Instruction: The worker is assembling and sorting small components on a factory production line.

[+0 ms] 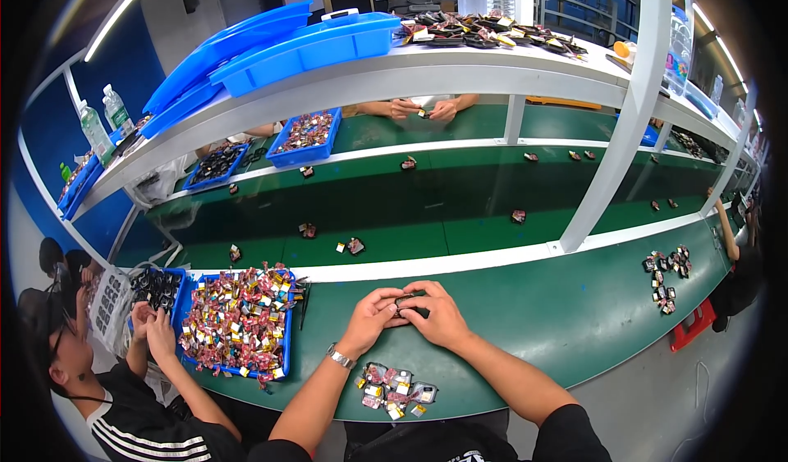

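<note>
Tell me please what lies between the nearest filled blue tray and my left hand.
In the head view, a thin dark object lies beside the blue tray, then bare green table up to your left hand.

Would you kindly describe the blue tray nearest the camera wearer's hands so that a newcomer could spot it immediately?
Find the near green workbench, then the wearer's left hand. Left of that hand sits a blue tray heaped with small red, yellow and white pieces. Its colourful heap sets it apart from the tray on its left, which holds black parts.
</note>
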A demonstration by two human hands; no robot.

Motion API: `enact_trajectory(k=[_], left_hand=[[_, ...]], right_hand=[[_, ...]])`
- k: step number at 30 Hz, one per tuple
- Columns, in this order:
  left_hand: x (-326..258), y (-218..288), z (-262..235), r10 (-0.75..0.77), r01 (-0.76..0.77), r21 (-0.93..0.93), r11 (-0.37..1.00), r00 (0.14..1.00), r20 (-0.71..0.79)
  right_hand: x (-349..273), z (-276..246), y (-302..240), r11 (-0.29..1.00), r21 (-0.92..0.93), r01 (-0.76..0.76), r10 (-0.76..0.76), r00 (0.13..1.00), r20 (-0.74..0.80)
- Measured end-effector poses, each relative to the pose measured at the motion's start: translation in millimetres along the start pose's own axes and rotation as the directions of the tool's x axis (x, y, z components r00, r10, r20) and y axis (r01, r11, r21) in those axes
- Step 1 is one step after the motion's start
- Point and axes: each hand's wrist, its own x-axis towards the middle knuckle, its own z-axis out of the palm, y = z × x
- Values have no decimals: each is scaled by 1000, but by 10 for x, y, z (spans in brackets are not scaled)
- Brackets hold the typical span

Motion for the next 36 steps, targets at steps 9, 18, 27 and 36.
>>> enact_trajectory(k=[9, 18, 27, 36], left_hand=[[18, -61, -87, 0, 0, -10, 1000, 1000, 19], [19, -101, -109, 44, -45, -39, 998, 999, -28], [24, -75, -41, 51, -52, -16, 999, 998, -36], [0, -84, -55, 37, -36, 9, 999, 995, -88]], right_hand=[[6, 0, -38, 999, 26, 19, -19, 1000, -12], [-12, 40, -81, 997, 2, 72, -72, 996, -51], [-7, 58, -52, 998, 66, 0, 2, 999, -41], [-13, 44, -84, 995, -48, 87, -89, 995, -42]])
